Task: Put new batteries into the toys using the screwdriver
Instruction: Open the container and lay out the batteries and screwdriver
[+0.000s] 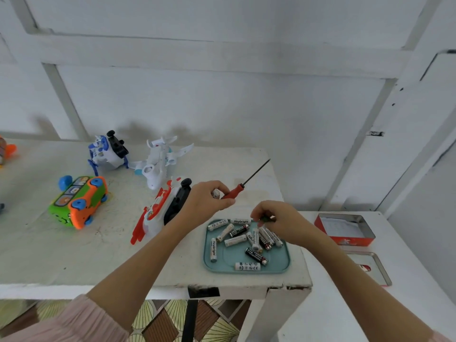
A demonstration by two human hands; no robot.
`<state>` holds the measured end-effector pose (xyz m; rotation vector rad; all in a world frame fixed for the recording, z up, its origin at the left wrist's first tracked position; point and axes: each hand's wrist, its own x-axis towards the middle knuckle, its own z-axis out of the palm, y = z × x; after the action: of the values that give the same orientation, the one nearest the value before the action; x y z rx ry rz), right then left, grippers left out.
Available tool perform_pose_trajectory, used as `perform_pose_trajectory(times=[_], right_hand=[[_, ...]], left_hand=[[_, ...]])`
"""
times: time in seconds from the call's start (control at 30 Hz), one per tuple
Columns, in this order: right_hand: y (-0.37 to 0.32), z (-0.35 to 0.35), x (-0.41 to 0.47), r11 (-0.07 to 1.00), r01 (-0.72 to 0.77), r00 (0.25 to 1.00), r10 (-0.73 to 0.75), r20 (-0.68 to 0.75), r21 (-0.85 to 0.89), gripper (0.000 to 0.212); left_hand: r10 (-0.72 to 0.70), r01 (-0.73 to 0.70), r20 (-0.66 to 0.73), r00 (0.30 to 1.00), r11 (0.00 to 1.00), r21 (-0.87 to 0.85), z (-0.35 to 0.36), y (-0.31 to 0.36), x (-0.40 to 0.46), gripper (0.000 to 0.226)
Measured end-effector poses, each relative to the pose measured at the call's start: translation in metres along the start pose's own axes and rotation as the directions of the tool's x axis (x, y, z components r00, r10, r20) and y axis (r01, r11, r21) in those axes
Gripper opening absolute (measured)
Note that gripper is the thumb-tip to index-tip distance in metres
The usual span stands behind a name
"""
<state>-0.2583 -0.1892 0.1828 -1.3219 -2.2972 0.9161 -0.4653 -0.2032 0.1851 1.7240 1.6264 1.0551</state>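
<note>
Gripping a red-handled screwdriver [243, 185] and a white battery [215, 193], the left hand [206, 197] is hovering; the right hand [278, 222] is pinching a dark battery [266, 219] over the teal tray [209, 261].

Bright, even, diffuse light, no glare. Soft toy shadows fall on the wall [222, 99] toward 12 o'clock. Wide-angle bending at edges, strongest 3 and 9 o'clock. Slightly soft overall, mild compression.
</note>
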Motion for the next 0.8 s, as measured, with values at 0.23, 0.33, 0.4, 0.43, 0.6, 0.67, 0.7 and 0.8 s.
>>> perform_pose_trajectory(times=[0.23,0.33,0.4,0.43,0.6,0.67,0.7,0.8], right_hand=[[-0.004,0.01,0.007,0.993,0.113,0.982,-0.108,-0.153,0.026,0.025],[-0.006,0.009,0.005,0.984,0.059,0.963,-0.011,-0.269,0.17,0.012],[-0.01,0.009,0.003,0.967,0.043,0.963,0.028,-0.269,0.253,0.01],[-0.013,0.01,0.003,0.948,0.043,0.963,0.044,-0.264,0.315,0.011],[-0.029,0.014,0.007,0.779,0.053,0.943,0.167,-0.289,0.624,0.012],[-0.031,0.013,0.008,0.76,0.058,0.929,0.196,-0.314,0.647,0.016],[-0.031,0.011,0.008,0.754,0.06,0.924,0.206,-0.322,0.654,0.015],[-0.029,0.005,0.005,0.732,0.089,0.903,0.227,-0.365,0.676,0.01]], left_hand=[[-0.03,0.031,-0.042,0.999,0.999,0.02,0.0,-0.003,-0.007,0.013],[-0.036,0.035,-0.056,0.998,0.999,-0.019,0.002,-0.001,-0.009,0.013],[-0.037,0.035,-0.04,0.998,0.997,-0.071,0.006,0.003,-0.01,0.014],[-0.037,0.034,-0.031,0.999,0.995,-0.096,0.008,0.005,-0.01,0.014],[-0.021,0.021,0.003,1.0,0.984,-0.178,0.017,0.018,-0.013,0.012],[-0.005,0.007,0.014,1.0,0.984,-0.175,0.018,0.021,-0.015,0.012],[0.0,0.003,0.019,1.0,0.987,-0.158,0.019,0.023,-0.016,0.014],[0.019,-0.015,0.03,0.999,0.992,-0.129,0.02,0.02,-0.02,0.027]])
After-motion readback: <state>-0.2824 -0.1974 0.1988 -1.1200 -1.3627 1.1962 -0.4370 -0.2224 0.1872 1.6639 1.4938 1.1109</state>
